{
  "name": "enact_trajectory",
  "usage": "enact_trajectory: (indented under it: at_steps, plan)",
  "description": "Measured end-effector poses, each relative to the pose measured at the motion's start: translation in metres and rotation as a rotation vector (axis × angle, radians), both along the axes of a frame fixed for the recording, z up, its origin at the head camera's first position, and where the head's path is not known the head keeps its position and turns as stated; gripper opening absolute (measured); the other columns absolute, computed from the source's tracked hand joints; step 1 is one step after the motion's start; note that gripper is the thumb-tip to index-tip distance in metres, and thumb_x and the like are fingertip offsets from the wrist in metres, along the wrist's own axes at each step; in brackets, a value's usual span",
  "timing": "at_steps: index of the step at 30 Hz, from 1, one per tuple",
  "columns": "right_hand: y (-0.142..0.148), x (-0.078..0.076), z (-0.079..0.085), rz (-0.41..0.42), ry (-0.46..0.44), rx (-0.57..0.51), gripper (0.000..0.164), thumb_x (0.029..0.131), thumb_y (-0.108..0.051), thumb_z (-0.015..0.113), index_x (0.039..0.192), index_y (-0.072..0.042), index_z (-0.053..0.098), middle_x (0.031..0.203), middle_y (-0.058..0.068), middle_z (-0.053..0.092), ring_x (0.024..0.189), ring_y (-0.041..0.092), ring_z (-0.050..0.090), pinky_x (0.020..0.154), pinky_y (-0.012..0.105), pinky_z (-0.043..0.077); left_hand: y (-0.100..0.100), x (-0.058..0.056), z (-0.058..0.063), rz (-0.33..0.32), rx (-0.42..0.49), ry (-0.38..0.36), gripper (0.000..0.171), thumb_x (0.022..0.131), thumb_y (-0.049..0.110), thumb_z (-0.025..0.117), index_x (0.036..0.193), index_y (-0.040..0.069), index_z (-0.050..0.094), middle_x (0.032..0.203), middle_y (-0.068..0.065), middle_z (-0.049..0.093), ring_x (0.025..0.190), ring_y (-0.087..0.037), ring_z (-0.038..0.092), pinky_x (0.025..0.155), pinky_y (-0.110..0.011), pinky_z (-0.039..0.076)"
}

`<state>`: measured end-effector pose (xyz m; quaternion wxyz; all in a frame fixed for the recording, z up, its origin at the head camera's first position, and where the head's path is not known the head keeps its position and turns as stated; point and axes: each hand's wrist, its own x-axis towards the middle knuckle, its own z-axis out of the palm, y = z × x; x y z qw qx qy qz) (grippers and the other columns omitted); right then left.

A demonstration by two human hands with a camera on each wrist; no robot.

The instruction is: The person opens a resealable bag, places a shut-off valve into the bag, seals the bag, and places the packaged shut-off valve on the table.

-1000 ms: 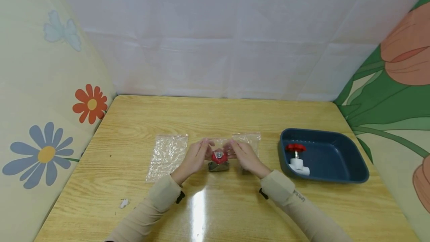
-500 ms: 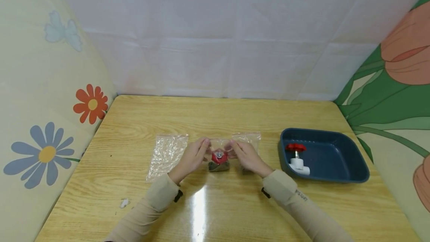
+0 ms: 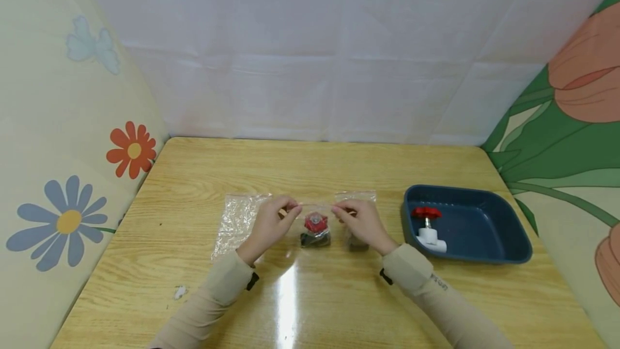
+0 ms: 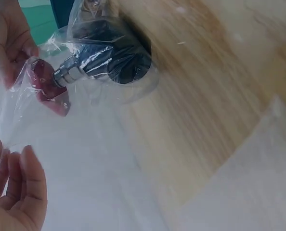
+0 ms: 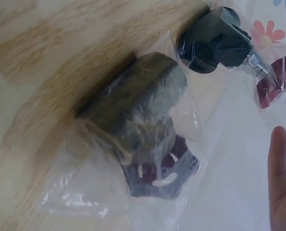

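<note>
Upright at the middle of the table stands a clear zip bag [image 4: 92, 89] with a valve inside, its body black [image 4: 104, 55] and its handwheel red [image 3: 316, 223]. My left hand [image 3: 271, 224] pinches the bag's left top corner between thumb and fingers. At the opposite corner, my right hand [image 3: 364, 225] pinches the top edge too, so the mouth edge is drawn straight between them. Close by on the right, partly behind the right hand in the head view, a second clear bag [image 5: 80, 192] holds a dark grey valve [image 5: 133, 110].
A flat clear bag [image 3: 237, 225] lies left of the left hand. On the right stands a dark blue bin [image 3: 484, 255] holding a white valve [image 3: 428, 237] with a red handwheel. The wooden table [image 3: 218, 166] meets a white cloth backdrop [image 3: 310, 85] at the back.
Both hands have shifted from the bag's upper sides to its top corners, fingers now pinching the edge. The red handwheel shows more fully between them.
</note>
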<state>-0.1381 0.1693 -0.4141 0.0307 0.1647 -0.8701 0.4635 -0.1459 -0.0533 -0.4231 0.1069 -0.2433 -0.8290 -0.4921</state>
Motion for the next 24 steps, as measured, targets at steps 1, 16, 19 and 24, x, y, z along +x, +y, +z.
enact_trajectory:
  at_steps: [1, 16, 19, 24]
  plan:
    - [0.001, 0.000, 0.000, 0.002, 0.011, 0.007, 0.017, 0.088, -0.015, 0.060, 0.091, -0.001, 0.070, 0.075, 0.010, 0.066, 0.066, 0.019, 0.061, 0.060, 0.026, 0.051, -0.001, 0.000, 0.001, -0.005, -0.010, 0.021, 0.008, 0.085, 0.009, 0.063, 0.082, 0.001, 0.063, 0.076, -0.005, 0.062, 0.067, -0.016, 0.057, 0.054, -0.019, 0.049]
    - [0.007, 0.002, 0.006, -0.012, 0.061, 0.047, 0.015, 0.084, -0.010, 0.064, 0.093, 0.000, 0.070, 0.082, 0.005, 0.067, 0.067, 0.010, 0.059, 0.058, 0.024, 0.049, -0.013, -0.003, 0.010, -0.049, -0.122, 0.169, 0.002, 0.083, -0.001, 0.061, 0.083, 0.000, 0.063, 0.075, -0.004, 0.058, 0.062, -0.011, 0.049, 0.054, -0.022, 0.044]
    - [0.008, 0.003, 0.008, -0.036, 0.039, 0.026, 0.015, 0.083, -0.011, 0.066, 0.093, -0.001, 0.070, 0.082, 0.005, 0.068, 0.067, 0.010, 0.060, 0.057, 0.024, 0.050, -0.014, -0.004, 0.015, -0.045, -0.153, 0.194, 0.003, 0.084, 0.001, 0.062, 0.081, 0.000, 0.063, 0.072, -0.003, 0.056, 0.060, -0.010, 0.047, 0.053, -0.022, 0.042]
    - [0.010, 0.004, 0.013, -0.011, 0.055, 0.034, 0.012, 0.083, -0.010, 0.065, 0.091, -0.002, 0.069, 0.079, 0.004, 0.066, 0.063, 0.009, 0.058, 0.055, 0.024, 0.049, -0.017, -0.003, 0.023, -0.063, -0.222, 0.210, 0.003, 0.084, 0.002, 0.061, 0.081, 0.002, 0.061, 0.073, -0.004, 0.056, 0.061, -0.012, 0.047, 0.054, -0.024, 0.043]
